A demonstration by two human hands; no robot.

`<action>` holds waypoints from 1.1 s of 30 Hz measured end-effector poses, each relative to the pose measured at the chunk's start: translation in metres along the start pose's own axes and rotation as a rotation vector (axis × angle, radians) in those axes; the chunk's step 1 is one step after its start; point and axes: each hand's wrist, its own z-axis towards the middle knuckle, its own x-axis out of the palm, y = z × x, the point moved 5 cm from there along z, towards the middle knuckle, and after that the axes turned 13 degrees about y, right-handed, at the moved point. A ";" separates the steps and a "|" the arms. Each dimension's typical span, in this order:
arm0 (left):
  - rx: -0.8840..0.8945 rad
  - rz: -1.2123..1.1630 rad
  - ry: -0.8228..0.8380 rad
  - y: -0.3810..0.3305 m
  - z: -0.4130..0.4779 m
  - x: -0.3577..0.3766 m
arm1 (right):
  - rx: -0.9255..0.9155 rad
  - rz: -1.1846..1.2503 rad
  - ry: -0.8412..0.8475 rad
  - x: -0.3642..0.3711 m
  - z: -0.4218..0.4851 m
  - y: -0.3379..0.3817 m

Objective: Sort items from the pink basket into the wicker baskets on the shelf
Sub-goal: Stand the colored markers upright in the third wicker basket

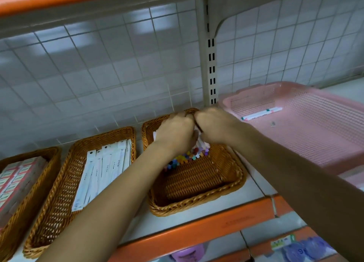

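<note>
Both my hands are inside the rightmost wicker basket [206,183] on the shelf. My left hand [175,131] and my right hand [214,124] are side by side, fingers curled down around a bundle of white pens with coloured caps [189,157]. The pens lie at the basket's far end, and their upper parts are hidden by my hands. To the right stands the pink basket [319,135], tilted, with two white pens [262,114] lying near its far wall.
The middle wicker basket [59,202] holds white flat packets [102,171]. A third wicker basket [11,218] at far left holds red and white boxes. An orange shelf edge [197,234] runs in front, and a wire grid back panel [118,68] stands behind.
</note>
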 end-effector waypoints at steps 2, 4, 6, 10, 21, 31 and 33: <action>0.035 -0.017 -0.039 -0.017 0.008 -0.012 | 0.024 -0.011 0.014 -0.013 -0.009 -0.017; 0.071 -0.040 -0.057 -0.037 0.017 -0.020 | 0.055 -0.024 0.050 -0.019 -0.021 -0.038; 0.112 -0.029 -0.061 -0.062 0.027 -0.024 | 0.094 -0.038 0.074 -0.020 -0.034 -0.058; 0.239 -0.007 0.006 -0.109 0.051 -0.018 | 0.186 0.005 0.192 -0.006 -0.058 -0.106; 0.608 0.180 0.771 -0.196 0.091 0.027 | 0.276 0.156 0.797 0.051 -0.128 -0.192; 0.785 -0.037 0.795 -0.205 0.101 0.045 | 0.238 -0.008 0.831 0.074 -0.126 -0.203; 0.813 -0.006 0.787 -0.205 0.099 0.048 | 0.231 0.006 0.795 0.075 -0.124 -0.205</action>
